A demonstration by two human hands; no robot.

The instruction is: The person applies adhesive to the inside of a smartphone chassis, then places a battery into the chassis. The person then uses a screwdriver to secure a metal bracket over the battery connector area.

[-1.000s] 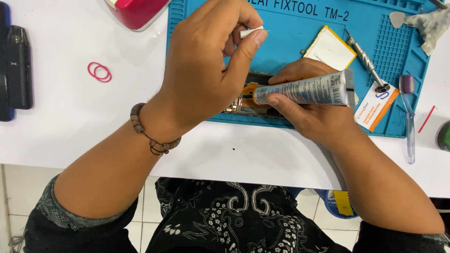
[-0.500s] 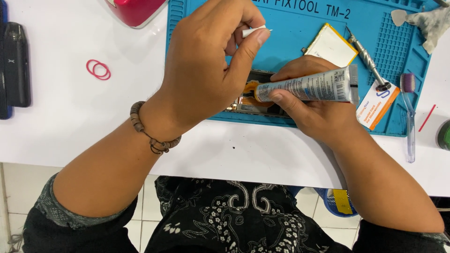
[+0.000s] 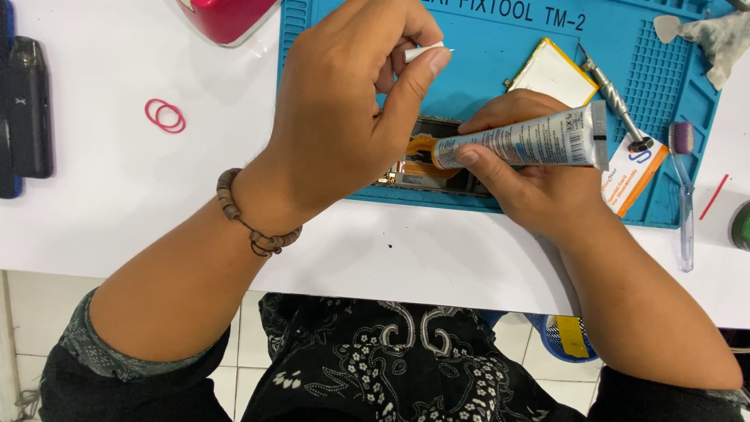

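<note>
The right hand (image 3: 539,184) grasps a grey glue tube (image 3: 523,141) lying nearly level, its crimped end pointing right and its orange nozzle (image 3: 422,147) pointing left. The nozzle sits over the opened phone (image 3: 437,168), which lies on the blue work mat (image 3: 500,62) close to the mat's near edge. Whether the nozzle tip touches the phone cannot be told, since the left hand covers that spot.

The left hand (image 3: 351,117) hangs above the phone's left half, with thumb and forefinger pinched on a small white cap (image 3: 422,53). A beaded bracelet (image 3: 242,219) circles the left wrist.

Edges: the mat's near edge runs just behind the right-hand knuckles; the white table (image 3: 375,250) continues a short way beyond it to its own front edge, where the forearms cross.

Around the work: a flat yellow-rimmed battery (image 3: 555,72) lies just behind the right hand. A screwdriver (image 3: 613,94) lies slanted to its right, its end touching an orange-and-white card (image 3: 637,176) at the tube's crimped end. A purple-headed brush (image 3: 685,187) lies along the mat's right border, overhanging onto the table. These leave little room to the right of the tube.

Open room lies to the left of the mat: bare table holds only two red rubber bands (image 3: 166,116) and a black device (image 3: 30,109) near the left border. A red object (image 3: 226,16) sits at the mat's far left corner.
</note>
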